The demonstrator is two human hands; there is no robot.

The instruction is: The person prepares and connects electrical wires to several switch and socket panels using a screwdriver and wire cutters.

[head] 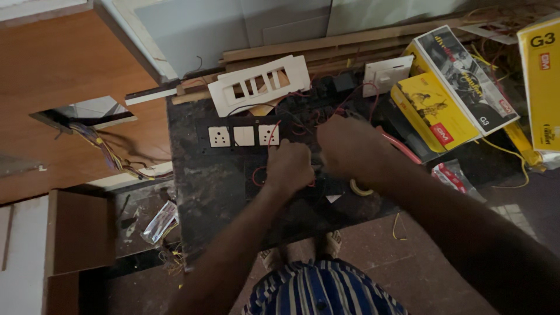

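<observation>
My left hand [290, 168] and my right hand [349, 146] rest close together on a dark work surface [204, 186], both curled over dark parts and thin red wires [259, 175]. What the fingers grip is hidden beneath them. Just beyond my left hand lies a black switch plate with white sockets [244, 136]. A white cover frame with several slots [259, 84] lies farther back. A small roll of tape [360, 188] sits by my right wrist.
Yellow and black cardboard boxes [452, 93] are stacked at the right. A white switch [386, 74] lies near them. A bundle of coloured wires [105, 149] hangs from a cut-out in the wooden panel at left. Wooden battens [326, 44] lie at the back.
</observation>
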